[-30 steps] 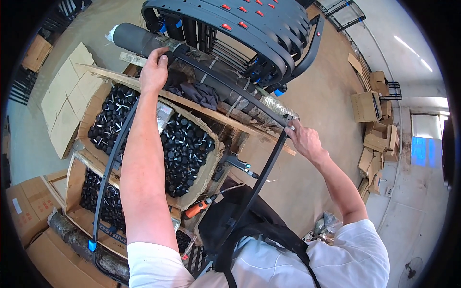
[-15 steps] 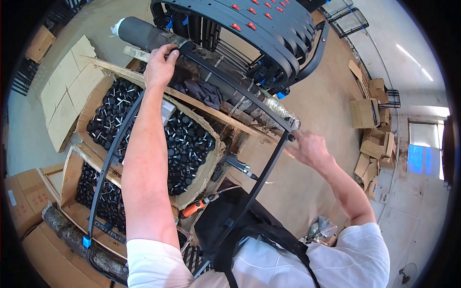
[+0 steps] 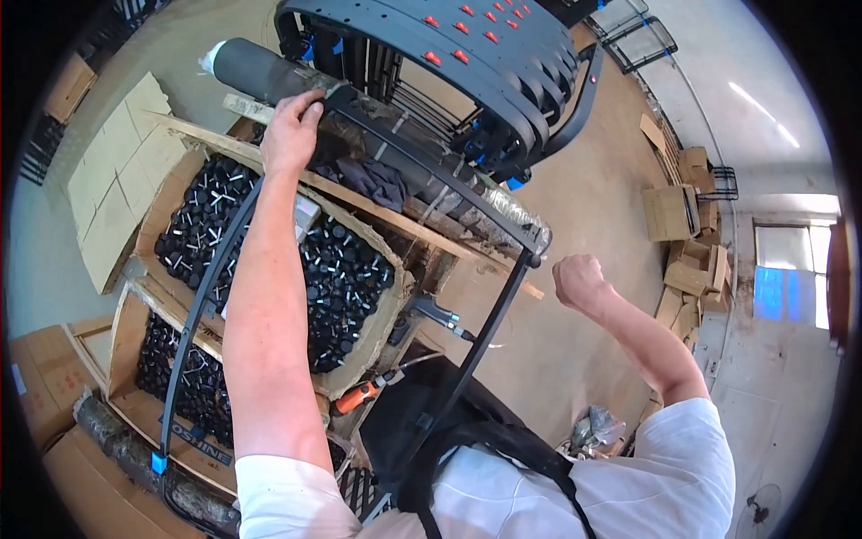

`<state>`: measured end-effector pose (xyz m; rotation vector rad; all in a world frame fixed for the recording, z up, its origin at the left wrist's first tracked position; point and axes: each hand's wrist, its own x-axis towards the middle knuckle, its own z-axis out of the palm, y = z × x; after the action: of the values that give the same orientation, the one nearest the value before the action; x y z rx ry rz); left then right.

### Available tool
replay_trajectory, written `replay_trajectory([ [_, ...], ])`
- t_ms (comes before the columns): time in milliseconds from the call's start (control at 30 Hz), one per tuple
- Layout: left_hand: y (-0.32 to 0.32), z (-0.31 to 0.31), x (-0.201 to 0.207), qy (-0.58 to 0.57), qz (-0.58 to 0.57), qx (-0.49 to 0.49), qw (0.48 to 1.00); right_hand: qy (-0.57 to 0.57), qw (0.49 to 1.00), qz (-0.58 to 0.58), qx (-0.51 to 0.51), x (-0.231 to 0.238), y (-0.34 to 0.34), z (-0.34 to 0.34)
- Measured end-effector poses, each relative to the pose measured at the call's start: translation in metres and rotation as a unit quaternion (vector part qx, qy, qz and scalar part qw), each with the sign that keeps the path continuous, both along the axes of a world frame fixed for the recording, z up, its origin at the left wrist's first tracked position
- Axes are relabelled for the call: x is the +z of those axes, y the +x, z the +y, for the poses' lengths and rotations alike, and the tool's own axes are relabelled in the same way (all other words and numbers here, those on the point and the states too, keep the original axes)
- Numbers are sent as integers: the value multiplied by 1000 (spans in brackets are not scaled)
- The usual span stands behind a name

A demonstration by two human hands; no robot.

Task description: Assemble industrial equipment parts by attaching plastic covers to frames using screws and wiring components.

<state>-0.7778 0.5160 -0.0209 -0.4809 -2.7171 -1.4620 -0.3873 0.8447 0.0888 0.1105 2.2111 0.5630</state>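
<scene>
A black metal tube frame (image 3: 492, 319) lies across the padded rail in front of me, its sides running back toward my body. My left hand (image 3: 292, 133) is closed round its far left corner, thumb and fingers on the bar. At the far right corner sits a small round black foot (image 3: 535, 261). Just right of that corner, apart from it, my right hand (image 3: 579, 280) is curled into a fist; whatever it may hold is hidden. Under my left forearm, cardboard boxes hold many black screw-in feet with metal studs (image 3: 339, 296).
Beyond the padded rail (image 3: 251, 67) stands a stack of black frames with red clips (image 3: 462, 27). An orange-handled power tool (image 3: 359, 395) and a grey air tool (image 3: 440, 314) are near the boxes' right side. Cardboard boxes (image 3: 672, 213) line the right wall.
My right hand has come off the frame's far right corner and moved slightly right, now in a fist. My left hand keeps its hold on the left corner. The view has shifted slightly.
</scene>
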Motion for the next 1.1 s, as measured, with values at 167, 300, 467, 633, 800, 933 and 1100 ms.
replay_trajectory([
  [167,6,19,6,-12,-67,18,998,0,998,-67,-3,8,-2,-3],
  [300,12,27,17,-8,-64,22,998,-85,973,207,-56,30,3,-10],
  [467,-16,-9,-22,47,-8,-20,999,-121,972,179,-87,21,-28,-26],
  [633,1,26,24,-60,-12,-5,998,-103,962,238,-86,-12,-5,-15],
  [800,-3,-11,43,-213,31,2,977,-69,958,259,-100,-16,3,-2],
  [933,-48,-110,31,-100,-40,295,949,-96,952,273,-95,-21,-9,-17],
  [1100,-3,14,51,-147,152,63,975,-80,960,248,-105,-16,-7,-15],
])
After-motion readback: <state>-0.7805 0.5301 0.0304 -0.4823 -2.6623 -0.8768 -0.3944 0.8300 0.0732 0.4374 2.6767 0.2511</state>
